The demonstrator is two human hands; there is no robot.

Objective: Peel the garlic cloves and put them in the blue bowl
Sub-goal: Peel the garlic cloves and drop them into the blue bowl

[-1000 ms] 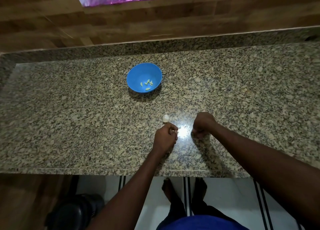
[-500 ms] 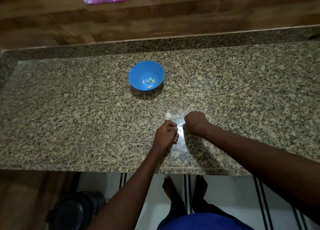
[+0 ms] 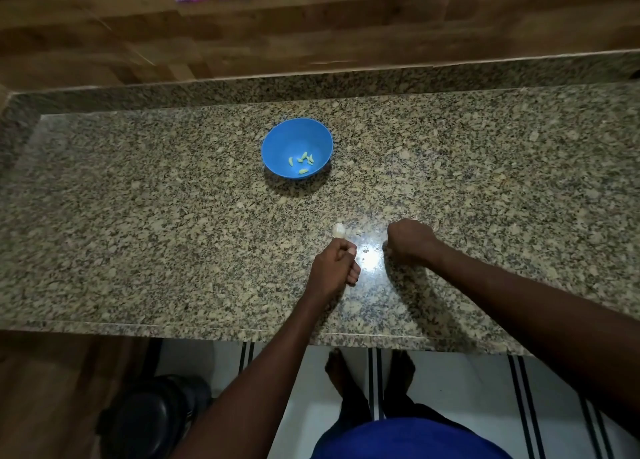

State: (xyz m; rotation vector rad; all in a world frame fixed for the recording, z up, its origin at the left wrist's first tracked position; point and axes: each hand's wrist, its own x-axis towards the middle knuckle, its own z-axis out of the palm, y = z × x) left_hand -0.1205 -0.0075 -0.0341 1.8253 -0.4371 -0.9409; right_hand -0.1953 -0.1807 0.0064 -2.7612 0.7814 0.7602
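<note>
The blue bowl point(image 3: 277, 140) stands mid-counter and holds several peeled, pale green garlic cloves point(image 3: 302, 162). A white unpeeled garlic clove point(image 3: 338, 230) lies on the counter, right against the top of my left hand point(image 3: 335, 263). That hand rests on the counter with its fingers curled, and nothing shows between them. A small pale scrap point(image 3: 359, 232) lies just right of the clove. My right hand point(image 3: 410, 242) is a downturned fist on the counter. Its fingers are tucked under, so whatever they may hold is hidden.
The granite counter point(image 3: 138, 233) runs wide to both sides, with a raised granite lip and a wooden wall behind. Its front edge is near my body. A dark round stool point(image 3: 152, 420) stands on the floor at lower left.
My left hand has crept forward until it meets the white clove, which has stayed put. My right hand moved left toward it, then back right.
</note>
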